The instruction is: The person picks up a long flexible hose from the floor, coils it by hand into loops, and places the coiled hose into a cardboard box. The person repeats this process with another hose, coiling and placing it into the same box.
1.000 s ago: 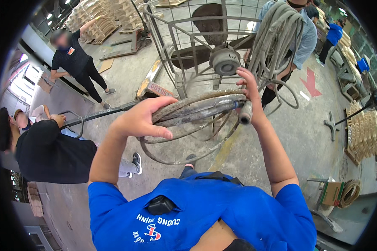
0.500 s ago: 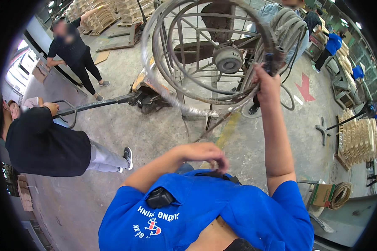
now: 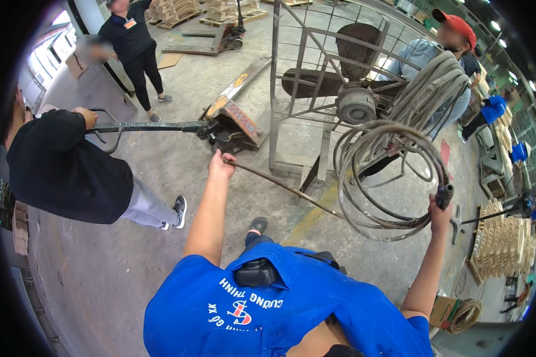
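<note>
A dark, dirty hose hangs in a loose coil (image 3: 393, 225) in front of me, on the right. Near its end, my right hand (image 3: 439, 215) is closed around the bundle, just below a dark hose fitting (image 3: 445, 195). Out to the left, my left hand (image 3: 222, 164) grips a single length of the same hose. That stretch runs slantwise from my fist down to the coil. Behind the coil stands a big metal fan (image 3: 357, 102) with broad blades in a wire-and-bar frame. A thick grey hose (image 3: 438, 86) is looped over the frame's right side.
At left, a person in black (image 3: 65, 166) holds a pallet jack's handle (image 3: 149, 127); the jack (image 3: 232, 119) sits near the fan. Another person (image 3: 131, 44) stands farther back. Someone in a red cap (image 3: 457, 28) is behind the fan. Stacked wooden parts (image 3: 503, 244) stand at right.
The raised coil has come down and to the right with my right hand. My left hand has gone from my chest out to the left and taken hold of a hose length.
</note>
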